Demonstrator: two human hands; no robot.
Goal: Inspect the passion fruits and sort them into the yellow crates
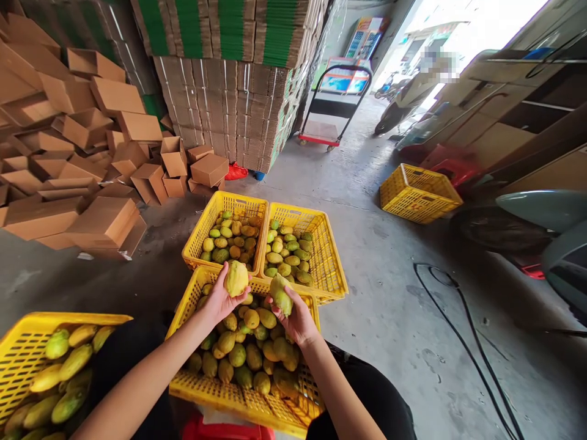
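My left hand (224, 299) is closed around a lumpy yellow fruit (236, 278). A greenish-yellow oval fruit (281, 294) is held in my right hand (298, 318), its tip pointing up and left. The exact kind of fruit cannot be told. Both hands are above a yellow plastic crate (220, 400) between my knees, holding many similar green and yellow fruits (253, 355). Just beyond it, a left far crate (191, 249) and a right far crate (331, 253) stand side by side, each partly filled with the same fruits.
Another fruit crate (13, 342) is at my left, with longer fruits. Small open cardboard boxes (101, 220) are heaped at left, before stacked flat cartons (220, 104). A hand truck (339, 110), a yellow crate (419, 192) and a black hose (463, 330) are on the right.
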